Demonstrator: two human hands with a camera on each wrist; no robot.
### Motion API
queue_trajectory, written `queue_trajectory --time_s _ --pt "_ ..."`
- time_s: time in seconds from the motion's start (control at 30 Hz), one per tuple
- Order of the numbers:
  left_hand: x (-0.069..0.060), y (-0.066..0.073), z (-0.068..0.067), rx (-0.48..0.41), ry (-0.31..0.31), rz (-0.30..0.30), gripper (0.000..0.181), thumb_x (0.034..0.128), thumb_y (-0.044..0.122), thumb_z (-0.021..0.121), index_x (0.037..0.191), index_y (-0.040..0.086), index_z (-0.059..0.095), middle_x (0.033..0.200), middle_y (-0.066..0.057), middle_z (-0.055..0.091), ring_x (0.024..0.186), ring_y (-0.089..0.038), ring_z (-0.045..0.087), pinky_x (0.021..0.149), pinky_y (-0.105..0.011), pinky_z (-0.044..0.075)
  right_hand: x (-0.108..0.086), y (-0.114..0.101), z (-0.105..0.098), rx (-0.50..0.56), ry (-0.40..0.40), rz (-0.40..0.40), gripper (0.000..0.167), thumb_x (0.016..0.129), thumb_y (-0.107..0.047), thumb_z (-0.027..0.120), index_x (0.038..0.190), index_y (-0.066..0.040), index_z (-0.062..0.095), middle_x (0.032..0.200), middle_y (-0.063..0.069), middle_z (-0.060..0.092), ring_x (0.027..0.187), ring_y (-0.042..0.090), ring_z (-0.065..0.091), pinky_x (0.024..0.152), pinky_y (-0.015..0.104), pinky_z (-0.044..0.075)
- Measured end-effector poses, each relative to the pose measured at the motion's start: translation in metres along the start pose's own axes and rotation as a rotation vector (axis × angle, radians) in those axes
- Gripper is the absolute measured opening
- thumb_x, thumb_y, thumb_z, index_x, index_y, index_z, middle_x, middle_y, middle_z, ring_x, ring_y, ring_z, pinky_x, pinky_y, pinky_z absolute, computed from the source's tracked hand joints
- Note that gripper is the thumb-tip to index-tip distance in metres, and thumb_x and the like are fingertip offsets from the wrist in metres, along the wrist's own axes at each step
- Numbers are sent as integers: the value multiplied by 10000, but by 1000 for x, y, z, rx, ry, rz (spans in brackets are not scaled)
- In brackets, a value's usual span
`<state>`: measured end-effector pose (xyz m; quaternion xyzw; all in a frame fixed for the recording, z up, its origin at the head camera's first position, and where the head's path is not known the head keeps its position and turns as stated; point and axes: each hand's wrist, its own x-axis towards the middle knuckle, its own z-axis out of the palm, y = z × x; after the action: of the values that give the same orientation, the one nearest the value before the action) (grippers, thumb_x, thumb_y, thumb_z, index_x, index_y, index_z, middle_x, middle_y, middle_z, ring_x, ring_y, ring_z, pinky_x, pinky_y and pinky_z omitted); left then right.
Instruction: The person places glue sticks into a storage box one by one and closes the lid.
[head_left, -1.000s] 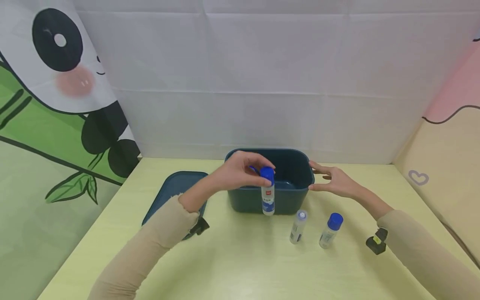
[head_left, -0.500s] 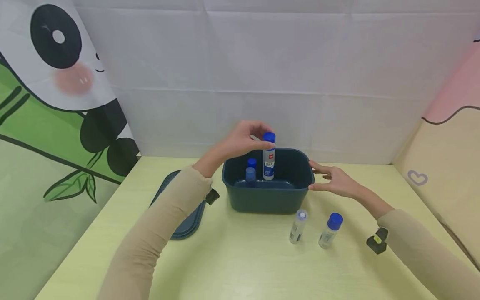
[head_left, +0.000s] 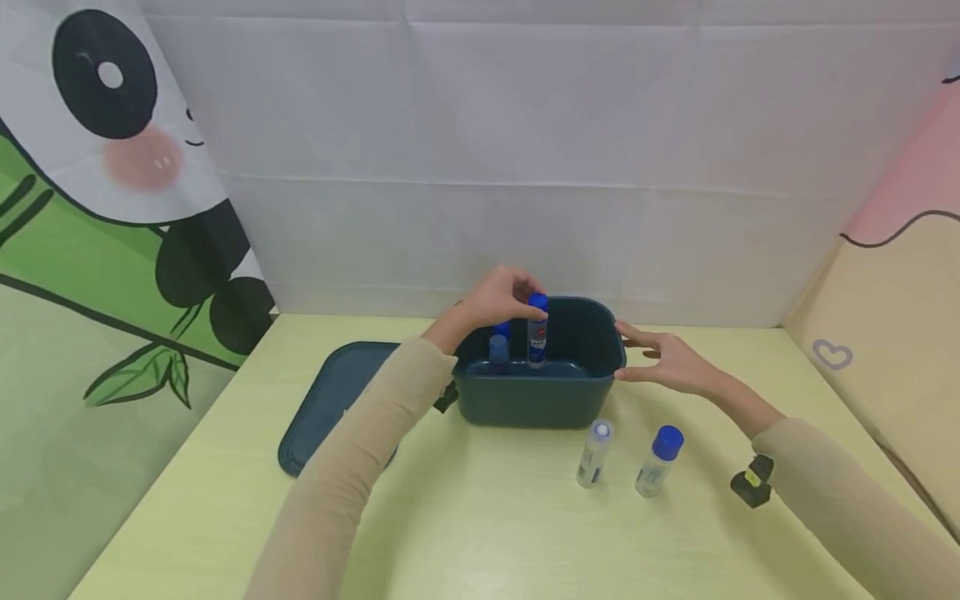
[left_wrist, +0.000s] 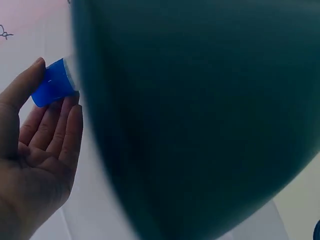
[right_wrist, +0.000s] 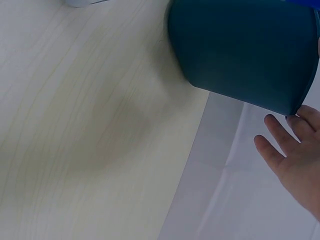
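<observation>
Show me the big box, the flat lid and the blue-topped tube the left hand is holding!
Big box [head_left: 534, 403], head view: on its front wall.
Flat lid [head_left: 321, 408], head view: on its upper face.
Blue-topped tube [head_left: 537, 342], head view: on its label.

A pale yellow table [head_left: 480, 542], enclosed at the back and both sides.
Beyond and above the grip [head_left: 504, 298], a white sheet [head_left: 555, 108] with straight fold creases spans the back, down to the table's far edge; the wood-grained top spreads beneath the grip. Left of the grip, a printed panel [head_left: 45, 408] shows a large cartoon face [head_left: 142, 158], green areas and leaves [head_left: 142, 379]. Well right of it, a cream-and-pink panel [head_left: 900, 317] bears a purple heart outline [head_left: 832, 354]. Soft light brightens the table nearer the viewer than the grip.
</observation>
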<state>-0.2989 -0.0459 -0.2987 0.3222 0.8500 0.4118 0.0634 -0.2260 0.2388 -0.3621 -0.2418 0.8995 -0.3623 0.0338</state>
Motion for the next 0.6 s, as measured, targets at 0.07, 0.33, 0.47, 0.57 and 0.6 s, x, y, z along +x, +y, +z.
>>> queue_trajectory --time_s 0.07,0.33,0.47,0.57,0.6 --pt "1 -5 4 12 -1 -6 316 746 117 747 1019 -1 641 951 -108 663 857 -184 634 781 -252 504 0 0 0 6 -1 0 759 821 -235 672 1421 -22 259 1441 192 278 1240 381 381 990 540 310" --pt "3 -18 16 27 -25 -24 344 740 84 746 1047 -30 639 986 -140 661 890 -216 637 763 -258 513 -1 -2 1 16 -5 2 760 823 -232 670 1421 -18 253 1445 196 264 1243 381 376 996 542 299" --pt "4 -22 21 51 -48 -27 363 731 74 752 1055 -40 636 999 -151 660 902 -223 637 762 -249 513 -1 -1 1 15 -5 0 762 824 -231 669 1422 -18 248 1447 198 258 1243 375 378 997 541 298" --pt "4 -23 24 77 -60 -25 365 722 74 758 1050 -34 640 995 -147 661 900 -220 637 764 -242 510 -1 -1 1 17 -4 -3 760 824 -226 669 1421 -14 250 1445 201 260 1242 377 379 996 543 297" --pt "4 -23 26 89 -65 -26 365 721 80 760 1049 -29 642 996 -140 662 898 -213 637 767 -239 508 -1 -1 2 16 -4 -3 759 824 -226 669 1421 -14 250 1445 201 261 1242 376 380 995 543 298"
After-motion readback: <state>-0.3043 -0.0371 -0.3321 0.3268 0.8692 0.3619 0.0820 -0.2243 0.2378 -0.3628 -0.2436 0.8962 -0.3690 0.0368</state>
